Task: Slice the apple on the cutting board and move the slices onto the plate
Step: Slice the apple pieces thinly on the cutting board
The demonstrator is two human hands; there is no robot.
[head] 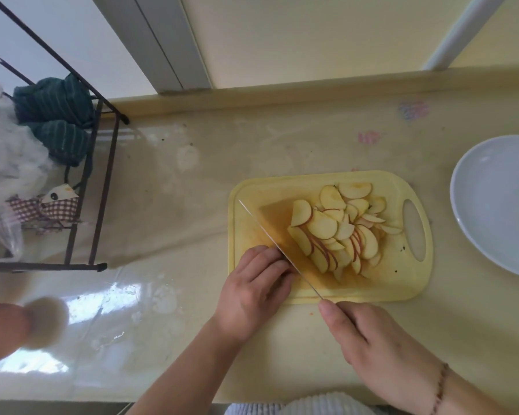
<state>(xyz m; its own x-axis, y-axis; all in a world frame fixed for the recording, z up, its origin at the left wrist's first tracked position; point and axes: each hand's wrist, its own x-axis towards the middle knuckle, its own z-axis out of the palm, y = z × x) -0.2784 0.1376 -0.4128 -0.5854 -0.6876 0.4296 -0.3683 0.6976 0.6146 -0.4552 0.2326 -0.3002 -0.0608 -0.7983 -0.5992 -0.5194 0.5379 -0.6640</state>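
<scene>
One yellow cutting board [327, 283] on the desk [177, 205] carries one heap of thin apple slices [339, 229], too overlapped to count. Right hand [369, 339] grips one knife [277, 250]; left hand [255, 292], fingers curled, rests against the blade. One plate [474, 223] lies just right of the board.

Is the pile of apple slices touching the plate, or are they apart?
Apart. The head view shows the apple slices lying on the yellow cutting board, while the plate stands to its right, with bare table between board and plate.
</scene>
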